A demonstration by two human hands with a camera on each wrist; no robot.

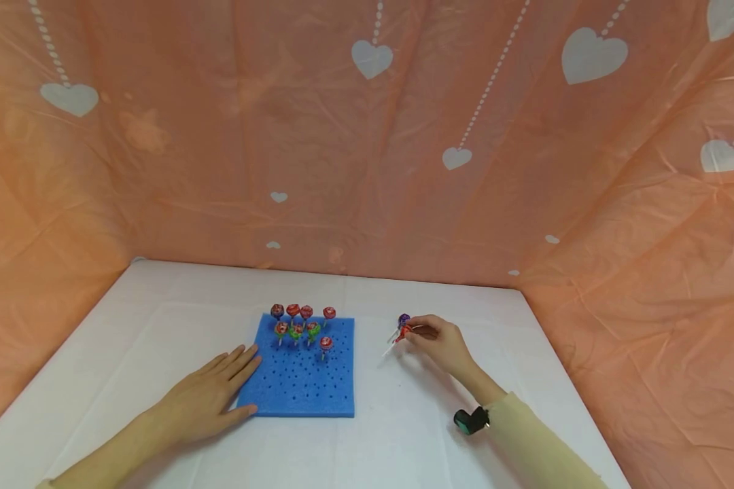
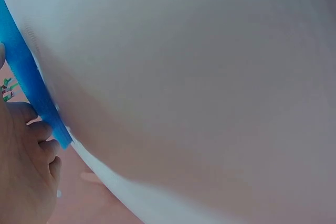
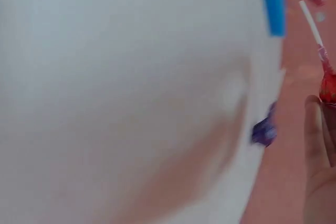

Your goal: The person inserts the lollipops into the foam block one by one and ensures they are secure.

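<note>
My left hand (image 1: 211,394) lies with straight fingers along the left edge of a blue foam board (image 1: 293,401), fingertips and thumb touching it. In the left wrist view its fingers sit against the foam's side. Several wrapped lollipops (image 1: 306,312) stand upright in the board's far rows, sticks down in its holes. To the right of the board, my right hand (image 1: 439,345) pinches a red lollipop (image 3: 328,87) by its wrapped head, its white stick pointing away from the fingers. A purple lollipop (image 3: 264,131) lies on the table just beyond that hand.
The board's nearer part shows many small holes. A white-covered table (image 1: 404,448) lies under everything. Orange cloth (image 1: 318,149) with white hearts rises behind it and at both sides. A dark wrist device (image 1: 471,420) hangs at the right sleeve.
</note>
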